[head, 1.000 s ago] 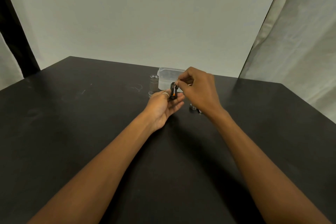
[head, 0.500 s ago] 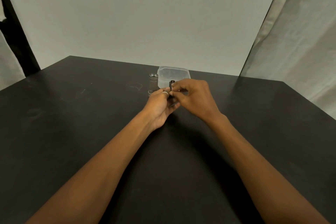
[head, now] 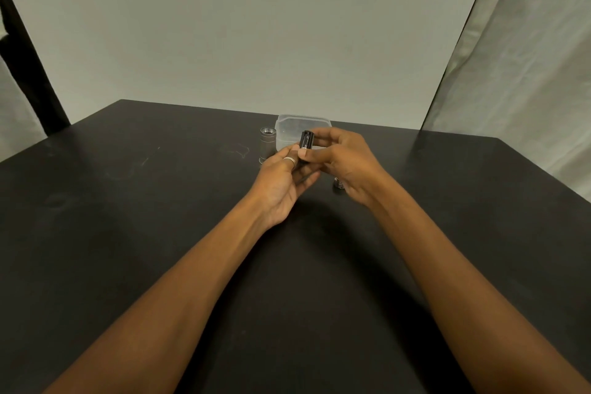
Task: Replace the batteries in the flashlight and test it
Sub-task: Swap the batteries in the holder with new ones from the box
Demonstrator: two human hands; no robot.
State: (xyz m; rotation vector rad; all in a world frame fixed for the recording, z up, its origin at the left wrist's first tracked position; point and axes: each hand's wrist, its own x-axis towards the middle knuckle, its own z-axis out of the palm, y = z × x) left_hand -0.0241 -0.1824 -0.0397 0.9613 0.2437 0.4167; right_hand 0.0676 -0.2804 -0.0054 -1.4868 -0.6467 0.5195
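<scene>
A small black battery holder [head: 305, 141] stands upright between my two hands, above the middle of the black table [head: 128, 201]. My left hand [head: 283, 184], with a ring on one finger, cups its lower part from below. My right hand [head: 343, 158] pinches it from the right with thumb and fingertips. The grey flashlight body [head: 267, 145] stands upright on the table just left of my hands, its open end up. A small metal end cap [head: 338, 184] lies on the table under my right hand, partly hidden.
A clear plastic container [head: 302, 125] sits on the table right behind my hands, near the far edge. A pale wall rises behind the table, and a white sheet hangs at the right.
The black holder was pulled low between my hands half a second ago and now stands higher and more exposed. My right hand has shifted slightly right, uncovering the end cap.
</scene>
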